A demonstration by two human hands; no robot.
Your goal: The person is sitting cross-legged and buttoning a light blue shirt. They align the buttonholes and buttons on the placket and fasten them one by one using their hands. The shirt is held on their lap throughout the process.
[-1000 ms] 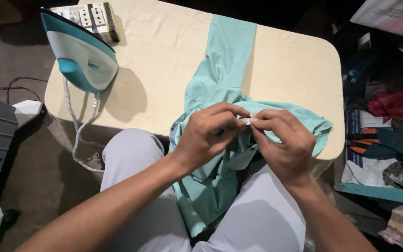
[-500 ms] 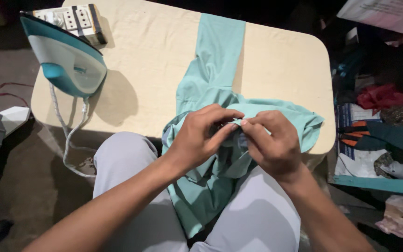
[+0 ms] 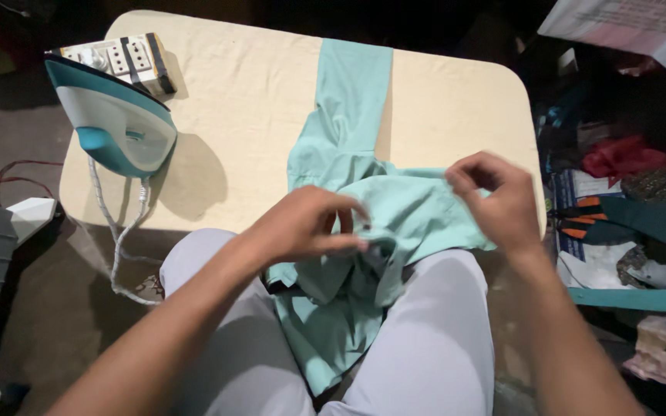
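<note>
A mint-green shirt [image 3: 348,115] lies across a low cream-covered board [image 3: 256,92], one sleeve stretched away from me, its body bunched at the near edge and hanging into my lap. My left hand [image 3: 310,225] pinches the crumpled cloth near the middle of the bunch. My right hand [image 3: 495,202] grips the shirt's right edge and holds it out to the right, so the fabric is spread between the two hands. My knees in pale grey trousers [image 3: 425,339] show beneath.
A teal and white iron [image 3: 113,119] stands on its heel at the board's left end, its cord [image 3: 121,231] hanging to the floor. A white power strip [image 3: 121,55] lies behind it. Clothes, papers and packets [image 3: 626,208] crowd the floor at the right.
My hands were pinched close together on one spot of the shirt. They have now pulled apart, the right one moving rightward with the cloth's edge, which spreads the fabric.
</note>
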